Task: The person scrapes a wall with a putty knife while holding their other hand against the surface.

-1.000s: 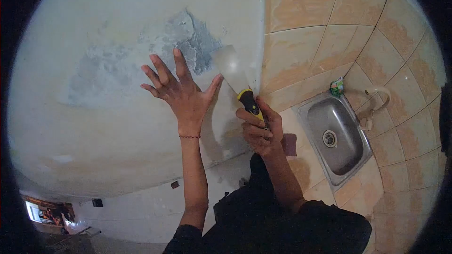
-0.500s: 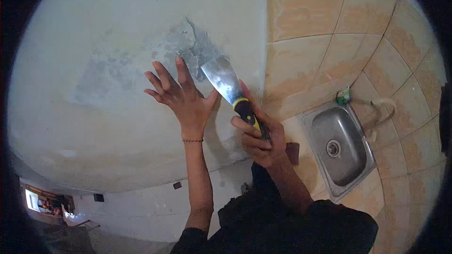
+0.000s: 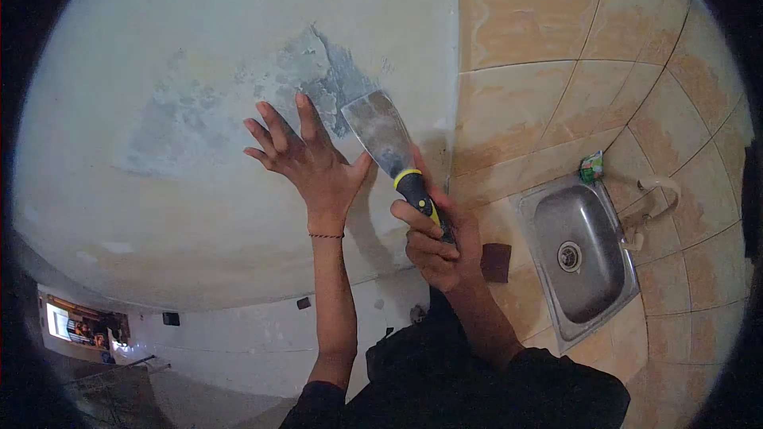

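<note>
My right hand is wrapped round the black and yellow handle of a putty knife. The knife's wide metal blade points up and left, its edge at the lower right side of a grey patch where paint has come off. Whether the edge touches the wall cannot be made out. My left hand rests against the pale wall with fingers spread, just below the peeled patch and left of the blade. A thin cord bracelet circles the left wrist.
On the right, a steel sink is set in a tiled counter, with a pale faucet and a small green packet beside it. A dark brown square piece lies near my right wrist. Orange-stained tiles cover the adjoining wall.
The view has shifted slightly, so the sink and tiles sit a little further right. The blade has turned a little and looks duller. Both hands keep nearly the same places.
</note>
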The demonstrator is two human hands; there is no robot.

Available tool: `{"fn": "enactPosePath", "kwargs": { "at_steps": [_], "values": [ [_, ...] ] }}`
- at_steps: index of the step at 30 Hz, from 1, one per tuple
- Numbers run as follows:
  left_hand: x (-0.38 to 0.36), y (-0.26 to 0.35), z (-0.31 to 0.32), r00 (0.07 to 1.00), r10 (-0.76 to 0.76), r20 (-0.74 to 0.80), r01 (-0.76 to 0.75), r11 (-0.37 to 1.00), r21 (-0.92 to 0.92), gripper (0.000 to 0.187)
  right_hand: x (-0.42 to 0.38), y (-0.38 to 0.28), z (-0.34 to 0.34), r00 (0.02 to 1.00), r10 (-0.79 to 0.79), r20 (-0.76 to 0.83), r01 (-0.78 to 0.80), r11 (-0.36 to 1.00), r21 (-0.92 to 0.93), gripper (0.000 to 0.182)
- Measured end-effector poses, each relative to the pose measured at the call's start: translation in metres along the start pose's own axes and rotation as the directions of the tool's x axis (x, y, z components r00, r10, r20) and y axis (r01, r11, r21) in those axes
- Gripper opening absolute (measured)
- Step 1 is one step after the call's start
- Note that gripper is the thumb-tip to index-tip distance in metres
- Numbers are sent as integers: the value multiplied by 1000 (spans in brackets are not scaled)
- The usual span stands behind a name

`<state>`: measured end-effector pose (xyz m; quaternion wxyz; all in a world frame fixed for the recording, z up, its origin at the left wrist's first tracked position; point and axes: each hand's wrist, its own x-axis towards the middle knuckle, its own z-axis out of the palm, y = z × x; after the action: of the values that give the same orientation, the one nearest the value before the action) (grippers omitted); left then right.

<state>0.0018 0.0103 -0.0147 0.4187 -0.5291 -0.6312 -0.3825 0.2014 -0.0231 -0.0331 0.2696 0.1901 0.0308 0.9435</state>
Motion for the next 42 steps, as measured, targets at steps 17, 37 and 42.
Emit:
{"fn": "enactPosePath", "kwargs": {
  "at_steps": [17, 37, 42],
  "values": [
    [-1, 0, -1, 999, -8, 32, 6, 999, 40, 110, -2, -2, 11, 1000, 0, -20, 2, 997, 77, 47],
    [1, 0, -2, 1000, -10, 25, 10, 1000, 3, 111, -8, -10, 15, 997, 45, -62, -33, 982, 188, 44],
    [0, 0, 0, 1000, -6, 12, 6, 1000, -1, 112, -3, -4, 19, 999, 32, -38, -25, 984, 178, 41]
  ]
}}
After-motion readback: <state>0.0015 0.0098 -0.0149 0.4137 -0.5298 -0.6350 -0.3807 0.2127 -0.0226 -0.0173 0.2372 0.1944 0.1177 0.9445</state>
